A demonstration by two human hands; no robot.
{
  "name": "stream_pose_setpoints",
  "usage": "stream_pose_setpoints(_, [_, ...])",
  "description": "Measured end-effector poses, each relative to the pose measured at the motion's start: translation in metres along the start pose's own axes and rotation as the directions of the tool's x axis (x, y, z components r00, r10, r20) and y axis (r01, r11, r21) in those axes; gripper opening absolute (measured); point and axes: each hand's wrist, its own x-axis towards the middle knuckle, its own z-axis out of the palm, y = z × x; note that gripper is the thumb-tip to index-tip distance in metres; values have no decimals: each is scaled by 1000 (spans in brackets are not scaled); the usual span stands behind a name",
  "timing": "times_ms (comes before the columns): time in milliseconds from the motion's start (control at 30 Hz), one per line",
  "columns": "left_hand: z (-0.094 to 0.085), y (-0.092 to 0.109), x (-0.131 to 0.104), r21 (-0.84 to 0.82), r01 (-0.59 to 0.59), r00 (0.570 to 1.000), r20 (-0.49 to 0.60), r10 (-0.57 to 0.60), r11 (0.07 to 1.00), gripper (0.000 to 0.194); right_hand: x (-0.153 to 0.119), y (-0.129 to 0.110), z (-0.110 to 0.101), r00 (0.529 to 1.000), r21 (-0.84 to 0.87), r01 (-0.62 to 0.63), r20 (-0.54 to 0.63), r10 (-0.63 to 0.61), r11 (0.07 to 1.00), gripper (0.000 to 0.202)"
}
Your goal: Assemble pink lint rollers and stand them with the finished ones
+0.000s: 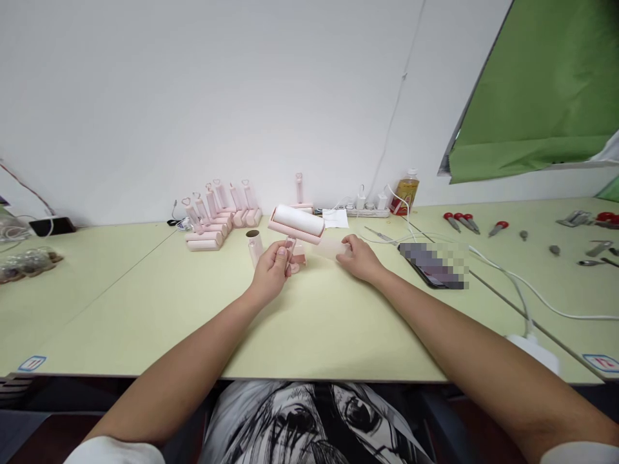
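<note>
My left hand is closed around the handle of a pink lint roller, holding it above the table with the white roll facing up. Close to its right, my right hand has its fingers closed on the edge of a pale translucent piece, perhaps a cover, just below the roller. Behind my left hand stands a roll with a brown cardboard core. Small pink parts lie partly hidden behind the handle.
Several pink lint rollers stand along the wall at left, another behind the held one. A power strip, bottle, tweezers-like tool, phone and white cable lie rightward, with red-handled tools beyond.
</note>
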Motion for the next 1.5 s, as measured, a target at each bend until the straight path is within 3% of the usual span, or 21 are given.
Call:
stream_pose_setpoints(100, [-2, -1, 0, 62, 26, 999, 35, -28, 998, 41, 4, 1, -6, 981, 346, -152, -61, 183, 926, 33])
stream_pose_setpoints(167, [-3, -2, -1, 134, 51, 993, 99, -65, 990, 40, 5, -1, -13, 972, 639, -185, 5, 236, 747, 30])
stream_pose_setpoints(267, [-3, -3, -3, 234, 53, 975, 199, -102, 971, 41, -1, -9, -25, 980, 872, -184, 126, 156, 453, 28])
stream_pose_setpoints(367, [-2, -6, -6, 274, 38, 961, 255, -111, 961, 42, -12, -22, -31, 985, 914, -170, 166, 43, 368, 29])
stream_pose_setpoints(600, [-3, -8, -5, 310, 58, 950, 276, -148, 949, 43, -26, -40, -29, 978, 895, -176, 205, -29, 410, 37])
stream_pose_setpoints(800, [-3, -9, -5, 318, 54, 947, 284, -149, 946, 42, -27, -39, -28, 981, 883, -171, 193, -5, 438, 42])
stream_pose_setpoints(1133, [-3, -8, -6, 343, 38, 947, 288, -144, 939, 43, -25, -32, -26, 980, 845, -89, 169, -105, 528, 34])
stream_pose_setpoints(1367, [-4, -8, -6, 337, 59, 944, 288, -163, 940, 41, -30, -34, -22, 904, 741, -134, 363, -225, 658, 49])
stream_pose_setpoints(1433, [-2, -7, -6, 302, 122, 940, 271, -208, 946, 40, -31, -34, -20, 911, 657, -40, 333, -242, 753, 51])
stream_pose_setpoints(1500, [1, -5, -6, 240, 224, 933, 227, -279, 945, 37, -34, -37, -20, 939, 471, 160, 199, -282, 867, 54])
